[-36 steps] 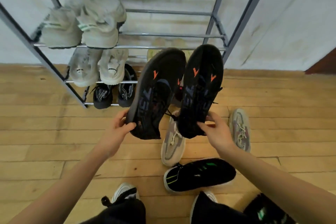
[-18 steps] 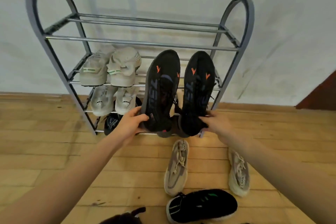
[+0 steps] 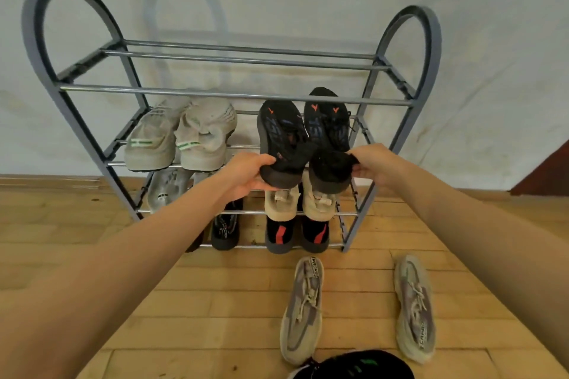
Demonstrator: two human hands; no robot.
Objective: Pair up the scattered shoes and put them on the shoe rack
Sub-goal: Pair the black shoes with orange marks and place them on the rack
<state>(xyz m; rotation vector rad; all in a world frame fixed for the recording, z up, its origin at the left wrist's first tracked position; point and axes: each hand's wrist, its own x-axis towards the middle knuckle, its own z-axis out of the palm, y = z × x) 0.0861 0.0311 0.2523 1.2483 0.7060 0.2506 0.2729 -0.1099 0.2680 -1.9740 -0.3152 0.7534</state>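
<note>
Left hand (image 3: 246, 174) is curled round the heel of one black orange-marked knit trainer (image 3: 281, 138); its mate (image 3: 328, 129) is pinched by the right hand (image 3: 374, 164); both are laid toes-in on the grey metal shoe rack (image 3: 215, 94), second tier; heels are best levelled before release.

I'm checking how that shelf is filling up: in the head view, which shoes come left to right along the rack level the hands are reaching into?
first pale green-striped shoe → second pale green-striped shoe → left black shoe, held by the left hand → right black shoe, held by the right hand.
</note>
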